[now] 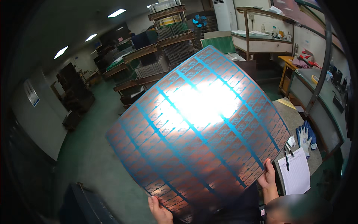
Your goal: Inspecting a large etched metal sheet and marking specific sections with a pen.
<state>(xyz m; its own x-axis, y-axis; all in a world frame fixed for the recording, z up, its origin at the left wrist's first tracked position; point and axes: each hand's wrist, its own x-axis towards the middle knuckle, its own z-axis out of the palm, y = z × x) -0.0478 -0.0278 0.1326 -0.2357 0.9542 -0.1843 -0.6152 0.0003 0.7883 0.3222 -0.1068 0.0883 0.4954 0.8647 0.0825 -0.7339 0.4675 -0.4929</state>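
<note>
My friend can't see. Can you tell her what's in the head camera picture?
Two hands, left hand and right hand, hold up a big copper sheet with a blue grid, light glaring off it. A desk with paper and gloves is to the right, and racks stand behind.

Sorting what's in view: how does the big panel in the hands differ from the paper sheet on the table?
The panel is copper-toned with a blue grid; the paper sheet is white. The panel is far larger. It is held up tilted by both hands, catching glare; the sheet lies flat on the table. Both are thin and rectangular.
</note>
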